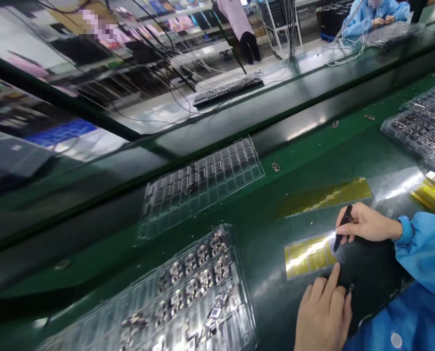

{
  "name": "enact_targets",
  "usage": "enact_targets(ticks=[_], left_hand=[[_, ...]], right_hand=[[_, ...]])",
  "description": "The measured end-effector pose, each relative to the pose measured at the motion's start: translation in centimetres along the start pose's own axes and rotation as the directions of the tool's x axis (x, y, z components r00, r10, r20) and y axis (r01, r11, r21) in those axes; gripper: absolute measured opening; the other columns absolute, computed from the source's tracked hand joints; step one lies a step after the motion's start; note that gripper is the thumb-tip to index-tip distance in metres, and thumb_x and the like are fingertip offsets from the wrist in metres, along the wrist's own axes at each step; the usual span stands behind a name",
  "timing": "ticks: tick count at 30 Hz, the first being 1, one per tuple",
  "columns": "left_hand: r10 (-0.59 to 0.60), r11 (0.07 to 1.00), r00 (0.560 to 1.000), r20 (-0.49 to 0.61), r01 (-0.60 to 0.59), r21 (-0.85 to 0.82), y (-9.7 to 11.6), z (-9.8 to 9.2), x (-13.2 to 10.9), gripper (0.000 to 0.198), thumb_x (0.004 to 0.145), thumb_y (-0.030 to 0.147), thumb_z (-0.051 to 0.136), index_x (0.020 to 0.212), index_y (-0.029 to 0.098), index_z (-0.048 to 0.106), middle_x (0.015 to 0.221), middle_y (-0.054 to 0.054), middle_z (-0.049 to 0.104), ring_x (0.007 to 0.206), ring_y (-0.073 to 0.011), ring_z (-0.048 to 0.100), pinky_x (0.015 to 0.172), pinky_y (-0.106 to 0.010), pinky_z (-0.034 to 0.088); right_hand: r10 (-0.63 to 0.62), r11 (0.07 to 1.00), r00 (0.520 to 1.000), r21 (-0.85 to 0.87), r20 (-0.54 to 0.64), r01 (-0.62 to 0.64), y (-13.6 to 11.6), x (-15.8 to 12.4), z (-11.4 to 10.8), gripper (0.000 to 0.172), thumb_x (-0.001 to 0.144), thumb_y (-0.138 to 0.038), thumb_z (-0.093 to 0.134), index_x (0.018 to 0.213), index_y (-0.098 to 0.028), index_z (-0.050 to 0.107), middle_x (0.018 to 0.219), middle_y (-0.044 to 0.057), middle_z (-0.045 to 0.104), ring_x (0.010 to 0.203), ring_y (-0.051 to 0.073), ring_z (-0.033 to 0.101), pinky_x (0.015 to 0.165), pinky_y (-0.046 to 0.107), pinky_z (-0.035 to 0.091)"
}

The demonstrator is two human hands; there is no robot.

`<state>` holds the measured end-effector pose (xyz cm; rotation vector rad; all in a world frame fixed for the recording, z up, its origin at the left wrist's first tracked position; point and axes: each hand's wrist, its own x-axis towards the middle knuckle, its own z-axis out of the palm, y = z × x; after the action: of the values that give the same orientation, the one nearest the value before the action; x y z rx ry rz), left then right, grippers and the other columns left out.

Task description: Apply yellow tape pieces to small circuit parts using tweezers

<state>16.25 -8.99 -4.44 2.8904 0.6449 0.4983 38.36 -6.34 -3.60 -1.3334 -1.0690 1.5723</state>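
Note:
My right hand grips black tweezers, their tips pointing down at the right end of a clear sheet of yellow film labels. Beside that sheet's lower right corner, the index finger of my left hand is stretched out. The other fingers of this hand are curled, and a small dark electronic part sticks out at the thumb side, seemingly pinched there. Behind the sheet lies a second strip of yellow film. How the tweezer tips meet the film is too small to tell.
A clear tray with small metal parts stands front left, an unfilled-looking clear tray behind it. Stacked part trays and more yellow film lie right. Loose parts dot the green bench. A keyboard and a co-worker's sleeve are beyond.

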Motion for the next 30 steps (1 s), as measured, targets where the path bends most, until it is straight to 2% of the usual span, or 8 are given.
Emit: enact_targets(ticks=[6,11,15,23,25,27,29,30], left_hand=[[0.005,0.998,0.997,0.082,-0.01,0.069,-0.1,0.3,0.0,0.011,0.08,0.013,0.048,0.074,0.018,0.056,0.112,-0.012,0.064,0.064,-0.0177,0.052,0.053,-0.031,0.046],[-0.015,1.0,0.995,0.098,0.014,0.006,-0.1,0.1,0.0,0.009,0.079,0.012,0.051,0.074,0.019,0.055,0.114,-0.011,0.063,0.063,-0.017,0.052,0.053,-0.03,0.045],[-0.036,0.998,0.995,0.09,0.041,-0.057,-0.1,0.1,0.1,0.01,0.079,0.011,0.051,0.074,0.019,0.054,0.115,-0.01,0.063,0.062,-0.0161,0.052,0.054,-0.03,0.045],[-0.053,0.998,0.992,0.115,0.056,-0.023,0.0,0.1,0.1,0.009,0.079,0.012,0.052,0.074,0.018,0.055,0.115,-0.013,0.063,0.06,-0.0163,0.052,0.053,-0.031,0.046],[-0.067,0.994,0.992,0.109,0.076,-0.079,-0.1,0.0,0.2,0.01,0.079,0.012,0.052,0.073,0.018,0.056,0.114,-0.012,0.063,0.058,-0.0158,0.053,0.052,-0.03,0.046],[-0.084,0.97,0.993,0.079,0.1,-0.224,-0.3,-0.3,0.0,0.01,0.079,0.012,0.053,0.075,0.019,0.058,0.111,-0.011,0.065,0.059,-0.0151,0.055,0.053,-0.029,0.048],[-0.19,0.9,0.982,-0.003,0.173,-0.401,-0.6,-0.8,-0.3,0.01,0.079,0.014,0.054,0.078,0.021,0.062,0.099,-0.009,0.069,0.061,-0.0151,0.059,0.059,-0.028,0.051],[-0.296,0.844,0.954,-0.053,0.235,-0.483,-0.9,-1.2,-0.5,0.009,0.079,0.016,0.056,0.077,0.021,0.064,0.091,-0.007,0.071,0.063,-0.0156,0.061,0.064,-0.028,0.051]], right_hand=[[0.002,0.999,0.999,-0.04,0.054,0.001,-0.1,0.0,0.6,0.023,0.072,-0.034,0.067,0.074,-0.014,0.056,0.057,-0.002,0.061,0.055,0.013,0.063,0.049,0.021,0.051],[0.01,0.999,0.997,-0.044,0.077,-0.007,-0.1,0.1,0.9,0.014,0.073,-0.026,0.064,0.072,-0.015,0.056,0.056,-0.003,0.059,0.052,0.012,0.062,0.044,0.018,0.046],[0.031,1.0,0.997,-0.004,0.077,-0.031,0.1,0.1,0.9,0.015,0.072,-0.026,0.065,0.072,-0.014,0.056,0.055,-0.003,0.06,0.051,0.012,0.062,0.044,0.018,0.045],[0.035,0.998,0.997,0.059,0.075,-0.039,-0.4,0.0,0.7,0.023,0.072,-0.034,0.067,0.07,-0.014,0.056,0.048,-0.004,0.058,0.046,0.012,0.061,0.043,0.02,0.046],[0.024,0.995,0.998,0.1,0.05,-0.029,-0.3,0.2,0.5,0.026,0.07,-0.036,0.068,0.07,-0.013,0.056,0.047,-0.003,0.059,0.045,0.012,0.062,0.041,0.019,0.045],[0.003,0.99,1.0,0.138,-0.015,-0.001,-0.3,0.4,0.1,0.028,0.07,-0.037,0.069,0.071,-0.013,0.056,0.047,-0.002,0.061,0.044,0.012,0.062,0.041,0.018,0.045],[-0.023,0.984,0.993,0.171,-0.112,0.042,-0.2,0.7,-0.4,0.03,0.071,-0.04,0.068,0.071,-0.012,0.056,0.048,-0.001,0.063,0.044,0.012,0.062,0.042,0.019,0.046],[-0.038,0.979,0.986,0.19,-0.164,0.069,-0.2,0.9,-0.7,0.031,0.071,-0.041,0.068,0.071,-0.012,0.056,0.049,0.0,0.064,0.044,0.012,0.062,0.042,0.019,0.047]])
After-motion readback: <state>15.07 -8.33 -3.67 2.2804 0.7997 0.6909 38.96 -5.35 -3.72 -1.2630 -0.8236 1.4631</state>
